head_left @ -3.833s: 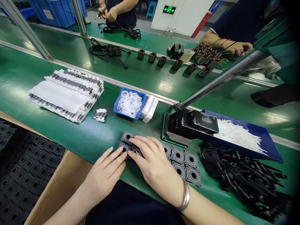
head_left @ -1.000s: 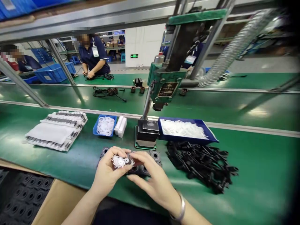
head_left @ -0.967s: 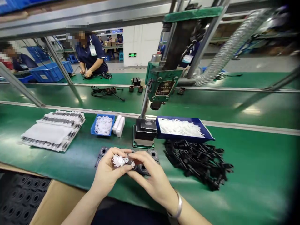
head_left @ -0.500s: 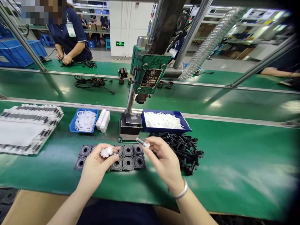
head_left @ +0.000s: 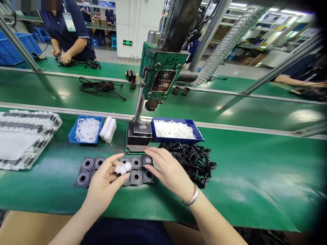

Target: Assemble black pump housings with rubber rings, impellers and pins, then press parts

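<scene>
My left hand (head_left: 104, 180) pinches a small cluster of white impellers (head_left: 123, 167) above two rows of black square housings (head_left: 88, 164) on the green bench. My right hand (head_left: 167, 169) rests with fingers stretched out beside the rightmost housing (head_left: 147, 160), which has a white impeller seated in it. I see nothing in the right hand's fingers.
A green hand press (head_left: 158, 75) stands behind the housings on its black base (head_left: 139, 134). A blue tray of white pieces (head_left: 176, 130), a pile of black parts (head_left: 190, 159), a blue bin of white rings (head_left: 86, 129) and trays of white parts (head_left: 22, 136) surround it. Another person (head_left: 68, 30) works across the belt.
My right hand held a white impeller on a shaft half a second ago; now that impeller sits in the rightmost housing and the hand is empty. The view has shifted slightly right.
</scene>
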A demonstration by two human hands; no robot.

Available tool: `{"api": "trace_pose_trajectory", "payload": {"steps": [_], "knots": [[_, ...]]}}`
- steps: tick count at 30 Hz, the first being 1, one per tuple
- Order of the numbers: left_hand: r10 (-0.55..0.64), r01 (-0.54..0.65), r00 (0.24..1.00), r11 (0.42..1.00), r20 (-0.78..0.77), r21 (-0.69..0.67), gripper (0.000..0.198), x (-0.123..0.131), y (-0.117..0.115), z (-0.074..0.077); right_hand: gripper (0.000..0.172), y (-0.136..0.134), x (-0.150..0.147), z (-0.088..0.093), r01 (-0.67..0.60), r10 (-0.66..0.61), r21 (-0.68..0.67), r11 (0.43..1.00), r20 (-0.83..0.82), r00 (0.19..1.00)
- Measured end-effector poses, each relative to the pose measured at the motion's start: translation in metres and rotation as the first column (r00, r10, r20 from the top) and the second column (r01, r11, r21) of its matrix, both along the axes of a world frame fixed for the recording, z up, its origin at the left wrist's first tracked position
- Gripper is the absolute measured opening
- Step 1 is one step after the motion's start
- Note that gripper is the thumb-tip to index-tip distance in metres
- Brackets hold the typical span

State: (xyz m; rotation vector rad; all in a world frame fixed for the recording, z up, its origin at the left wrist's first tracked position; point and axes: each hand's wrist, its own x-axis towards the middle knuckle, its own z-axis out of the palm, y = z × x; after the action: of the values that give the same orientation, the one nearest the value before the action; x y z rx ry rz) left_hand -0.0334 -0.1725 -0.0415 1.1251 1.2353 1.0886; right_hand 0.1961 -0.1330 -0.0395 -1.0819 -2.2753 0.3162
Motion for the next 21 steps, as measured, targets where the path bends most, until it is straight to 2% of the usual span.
{"api": "trace_pose_trajectory", "payload": {"steps": [2, 3, 5, 7, 9, 11, 13, 16, 19, 21], "knots": [[-0.023, 0.025, 0.998, 0.999, -0.056, 0.032, 0.047, 0.003, -0.001, -0.004, 0.056, -0.005, -0.006, 0.011, -0.063, 0.052, -0.089, 0.994, -0.122, 0.991], [-0.042, 0.045, 0.997, 0.998, -0.069, 0.043, 0.045, 0.005, -0.002, -0.006, 0.06, -0.007, -0.011, 0.014, -0.128, 0.099, -0.136, 0.982, -0.201, 0.975], [-0.088, 0.092, 0.993, 0.994, -0.075, 0.057, 0.041, 0.008, -0.003, -0.01, 0.05, -0.013, -0.021, 0.017, -0.244, 0.174, -0.184, 0.952, -0.33, 0.928], [-0.123, 0.128, 0.99, 0.99, -0.074, 0.065, 0.034, 0.009, -0.005, -0.012, 0.031, -0.016, -0.029, 0.014, -0.271, 0.18, -0.182, 0.945, -0.403, 0.898], [-0.153, 0.157, 0.986, 0.986, -0.072, 0.063, 0.026, 0.009, -0.005, -0.012, 0.02, -0.017, -0.031, 0.011, -0.258, 0.15, -0.183, 0.949, -0.457, 0.876], [-0.165, 0.168, 0.984, 0.985, -0.068, 0.045, 0.02, 0.007, -0.006, -0.011, 0.016, -0.017, -0.026, 0.009, -0.225, 0.096, -0.195, 0.955, -0.515, 0.852], [-0.148, 0.148, 0.988, 0.989, -0.046, 0.007, 0.02, 0.005, -0.005, -0.007, 0.012, -0.017, -0.016, 0.009, -0.124, -0.013, -0.21, 0.97, -0.552, 0.834], [-0.097, 0.101, 0.993, 0.992, 0.062, -0.078, 0.028, 0.003, -0.002, -0.002, 0.014, -0.019, 0.002, 0.005, 0.022, -0.132, -0.23, 0.973, -0.476, 0.87], [-0.06, 0.088, 0.98, 0.986, 0.19, -0.143, 0.034, 0.004, 0.0, 0.0, 0.017, -0.024, 0.012, -0.008, 0.024, -0.083, -0.187, 0.982, -0.315, 0.946], [-0.047, 0.089, 0.968, 0.983, 0.246, -0.162, 0.034, 0.006, 0.0, -0.001, 0.019, -0.026, 0.014, -0.016, 0.018, -0.05, -0.13, 0.991, -0.245, 0.968]]}}
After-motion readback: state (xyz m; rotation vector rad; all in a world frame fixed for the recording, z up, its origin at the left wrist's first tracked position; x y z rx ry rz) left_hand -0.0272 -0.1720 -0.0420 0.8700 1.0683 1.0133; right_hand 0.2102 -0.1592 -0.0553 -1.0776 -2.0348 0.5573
